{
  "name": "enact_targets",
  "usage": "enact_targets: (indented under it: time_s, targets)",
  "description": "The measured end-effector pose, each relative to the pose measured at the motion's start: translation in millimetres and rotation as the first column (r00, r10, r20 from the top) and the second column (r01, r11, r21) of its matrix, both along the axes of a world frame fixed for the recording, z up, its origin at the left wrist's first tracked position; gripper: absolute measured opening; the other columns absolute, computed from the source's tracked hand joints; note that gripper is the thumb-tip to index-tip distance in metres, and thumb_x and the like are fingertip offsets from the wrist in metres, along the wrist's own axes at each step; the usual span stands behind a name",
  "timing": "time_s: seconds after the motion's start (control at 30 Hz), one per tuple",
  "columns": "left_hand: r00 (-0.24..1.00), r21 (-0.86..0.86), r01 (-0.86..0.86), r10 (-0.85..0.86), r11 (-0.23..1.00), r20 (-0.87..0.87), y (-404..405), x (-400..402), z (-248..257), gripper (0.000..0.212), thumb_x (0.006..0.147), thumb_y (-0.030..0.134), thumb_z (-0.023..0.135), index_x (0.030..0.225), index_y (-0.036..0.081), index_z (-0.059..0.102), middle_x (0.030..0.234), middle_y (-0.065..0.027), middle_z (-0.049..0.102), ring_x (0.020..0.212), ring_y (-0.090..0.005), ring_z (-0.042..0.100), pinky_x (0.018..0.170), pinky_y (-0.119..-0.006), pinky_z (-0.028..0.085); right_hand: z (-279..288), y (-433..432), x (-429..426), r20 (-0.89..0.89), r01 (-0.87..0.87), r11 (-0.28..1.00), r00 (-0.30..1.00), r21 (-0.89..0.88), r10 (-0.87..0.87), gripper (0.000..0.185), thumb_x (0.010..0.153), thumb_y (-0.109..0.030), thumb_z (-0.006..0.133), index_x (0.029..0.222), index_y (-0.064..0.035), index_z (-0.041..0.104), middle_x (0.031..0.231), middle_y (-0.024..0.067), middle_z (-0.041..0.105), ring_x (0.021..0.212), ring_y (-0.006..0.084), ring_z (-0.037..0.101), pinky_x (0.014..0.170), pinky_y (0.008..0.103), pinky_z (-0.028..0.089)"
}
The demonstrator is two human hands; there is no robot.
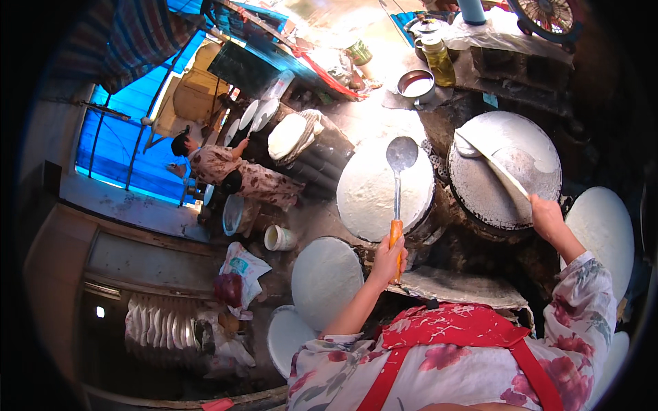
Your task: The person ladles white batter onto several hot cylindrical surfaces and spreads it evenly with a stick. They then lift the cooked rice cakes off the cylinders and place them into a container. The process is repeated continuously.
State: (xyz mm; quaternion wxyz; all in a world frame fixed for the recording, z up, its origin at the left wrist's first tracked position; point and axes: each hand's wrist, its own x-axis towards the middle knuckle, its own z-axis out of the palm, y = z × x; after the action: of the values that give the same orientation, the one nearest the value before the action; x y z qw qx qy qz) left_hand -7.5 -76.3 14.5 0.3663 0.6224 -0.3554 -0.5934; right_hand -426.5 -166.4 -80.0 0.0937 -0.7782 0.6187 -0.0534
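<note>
My left hand point(389, 262) is closed on the orange handle of a metal ladle point(402, 154), whose bowl is over a round griddle point(370, 205) covered with pale batter or flatbread. My right hand point(546, 218) grips a long pale spreader point(496, 167), its far end on the right-hand round griddle point(478, 192). White batter point(509, 126) covers the upper part of that griddle, while the lower part shows a cracked, greyish surface.
Large pale discs point(326, 282) stand at left, and another point(601, 236) at right. Beyond the griddles are a metal mug point(416, 88) and a jar of yellowish liquid point(438, 61). A person point(221, 167) stands at left by a stack of flatbreads point(288, 136). A white bucket point(279, 238) is nearby.
</note>
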Motion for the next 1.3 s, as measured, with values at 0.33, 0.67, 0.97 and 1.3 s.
enact_targets:
  time_s: [0.33, 0.67, 0.97, 1.3]
  targets:
    - [0.999, 0.031, 0.01, -0.008, 0.999, -0.036, -4, -8, -14, 0.034, 0.098, 0.032, 0.046, 0.121, 0.006, 0.045, 0.063, -0.0032, 0.047, 0.042, -0.0118, 0.045, 0.038, -0.023, 0.037, 16, -3, -4, -0.018, -0.095, 0.985, 0.995, 0.146, 0.098, 0.014, 0.081, -0.004, 0.049, 0.095, -0.0023, 0.049, 0.072, 0.0189, 0.062, 0.071, 0.038, 0.062, 0.061, 0.0458, 0.049]
    - [0.996, 0.056, 0.062, -0.058, 0.996, -0.067, -8, -13, -5, 0.033, 0.099, 0.031, 0.044, 0.121, 0.006, 0.045, 0.062, -0.0041, 0.047, 0.042, -0.0116, 0.045, 0.038, -0.023, 0.036, 20, -26, 0, -0.067, -0.09, 0.979, 0.992, 0.182, 0.104, 0.015, 0.079, -0.007, 0.053, 0.092, -0.0013, 0.056, 0.073, 0.0176, 0.064, 0.071, 0.0347, 0.065, 0.061, 0.0451, 0.051]
    - [0.999, 0.068, 0.049, -0.049, 0.996, -0.008, -4, -15, -8, 0.029, 0.099, 0.029, 0.044, 0.118, 0.007, 0.045, 0.061, -0.0029, 0.046, 0.04, -0.0108, 0.043, 0.036, -0.022, 0.035, 13, -57, -33, 0.103, 0.125, 0.983, 0.985, 0.135, -0.14, 0.017, 0.082, -0.005, 0.049, 0.094, -0.0015, 0.06, 0.082, 0.0195, 0.065, 0.079, 0.0365, 0.064, 0.068, 0.0437, 0.05]
    - [0.965, 0.052, 0.172, -0.179, 0.984, 0.19, -12, -23, -22, 0.023, 0.097, 0.03, 0.047, 0.104, 0.007, 0.046, 0.062, -0.0023, 0.048, 0.04, -0.0108, 0.045, 0.035, -0.023, 0.036, 64, 36, -59, -0.021, -0.063, 0.964, 0.997, 0.258, 0.071, 0.011, 0.085, -0.009, 0.047, 0.09, -0.0018, 0.053, 0.07, 0.0179, 0.06, 0.07, 0.0382, 0.061, 0.06, 0.0467, 0.047]
